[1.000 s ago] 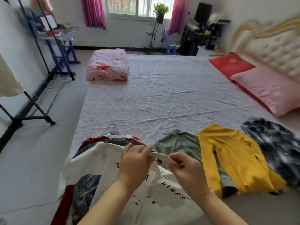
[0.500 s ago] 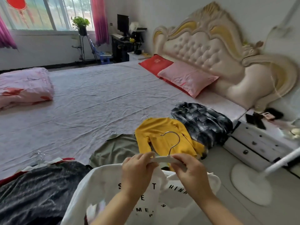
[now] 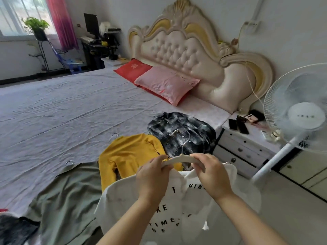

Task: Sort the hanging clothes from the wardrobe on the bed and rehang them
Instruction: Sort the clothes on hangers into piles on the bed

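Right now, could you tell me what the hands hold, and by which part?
A white hanger carrying a white T-shirt: the left hand grips the bar's left end, the right hand its right end.

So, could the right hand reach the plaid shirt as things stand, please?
Probably, once freed: the plaid shirt lies uncovered just beyond it, but the right hand grips the white hanger.

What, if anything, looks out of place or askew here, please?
Nothing looks spilled or damaged. The white T-shirt sits bunched and uneven on the white hanger that the left hand and right hand grip.
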Tool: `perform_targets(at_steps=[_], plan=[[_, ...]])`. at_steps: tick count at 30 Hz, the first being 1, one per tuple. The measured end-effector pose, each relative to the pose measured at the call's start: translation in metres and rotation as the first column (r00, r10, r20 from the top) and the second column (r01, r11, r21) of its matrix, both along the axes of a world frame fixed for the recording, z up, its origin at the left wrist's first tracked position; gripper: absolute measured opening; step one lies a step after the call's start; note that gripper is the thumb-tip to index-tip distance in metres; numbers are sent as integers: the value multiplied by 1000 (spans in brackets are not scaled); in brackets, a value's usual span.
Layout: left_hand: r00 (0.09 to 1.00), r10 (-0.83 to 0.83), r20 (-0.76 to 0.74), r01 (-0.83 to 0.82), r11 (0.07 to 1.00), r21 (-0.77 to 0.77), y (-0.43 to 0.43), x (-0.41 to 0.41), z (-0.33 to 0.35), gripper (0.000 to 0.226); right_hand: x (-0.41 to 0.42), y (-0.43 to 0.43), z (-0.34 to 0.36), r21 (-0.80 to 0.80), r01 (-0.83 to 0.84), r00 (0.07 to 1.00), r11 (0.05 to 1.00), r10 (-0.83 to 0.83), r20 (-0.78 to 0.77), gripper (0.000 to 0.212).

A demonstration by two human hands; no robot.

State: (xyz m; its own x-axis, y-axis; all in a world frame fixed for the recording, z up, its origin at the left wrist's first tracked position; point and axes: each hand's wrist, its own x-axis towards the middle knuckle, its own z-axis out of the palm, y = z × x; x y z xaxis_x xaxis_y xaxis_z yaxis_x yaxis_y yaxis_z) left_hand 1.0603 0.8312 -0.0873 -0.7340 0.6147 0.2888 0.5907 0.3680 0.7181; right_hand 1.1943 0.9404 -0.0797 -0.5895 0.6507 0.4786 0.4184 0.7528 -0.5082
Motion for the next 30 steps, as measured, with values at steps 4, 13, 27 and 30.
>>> perform_targets(at_steps=[4,13,27,30], plan=[[998,-51,35,51,999,8,62,-13,-3,25,-12,62,-4,65,13,1000,998,-13,0,30],[963,-215,163,223,974,-32,230,-77,-21,33,-64,233,-3,218,50,992,975,-74,100,36],[919,-331,214,347,937,-42,401,-164,-28,44,-158,438,-3,343,-8,989,939,-43,141,36],[932,-288,219,312,946,-86,436,-187,-45,46,-193,482,-21,274,-83,984,958,34,178,36]])
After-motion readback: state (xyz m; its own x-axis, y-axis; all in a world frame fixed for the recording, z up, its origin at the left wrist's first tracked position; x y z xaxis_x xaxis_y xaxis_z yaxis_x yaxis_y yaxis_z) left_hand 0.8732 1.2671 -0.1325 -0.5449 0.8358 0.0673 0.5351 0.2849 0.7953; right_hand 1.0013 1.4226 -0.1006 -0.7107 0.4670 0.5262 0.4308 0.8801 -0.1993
